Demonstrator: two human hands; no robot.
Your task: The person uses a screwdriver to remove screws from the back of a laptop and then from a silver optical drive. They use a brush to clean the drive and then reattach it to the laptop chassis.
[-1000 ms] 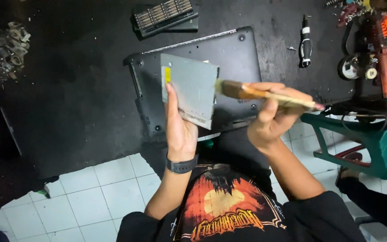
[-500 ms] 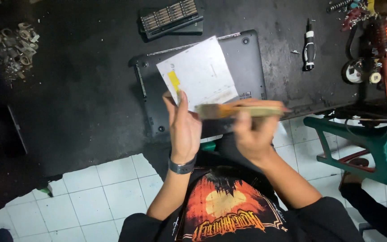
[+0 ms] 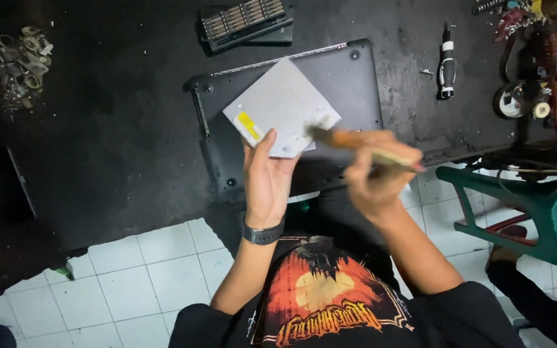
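Grey drive: flat slim unit (image 3: 283,109) pinched upright by left hand (image 3: 267,180), above laptop base (image 3: 356,84) at mat's near edge.
Right hand: (image 3: 375,183) fist clasps wooden brush (image 3: 362,147) (blurred), bristles touching drive.
Risk: hard brushing could likely knock drive from loose pinch.

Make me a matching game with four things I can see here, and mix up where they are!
Things:
1. flat grey square drive with a yellow sticker
2. wooden-handled brush
3. black screwdriver with a white band
4. green plastic chair

Places:
A. lying on the dark mat, right of the laptop base
B. on the white tiles at the right
C. in the left hand
D. in the right hand

Pairs: 1-C, 2-D, 3-A, 4-B
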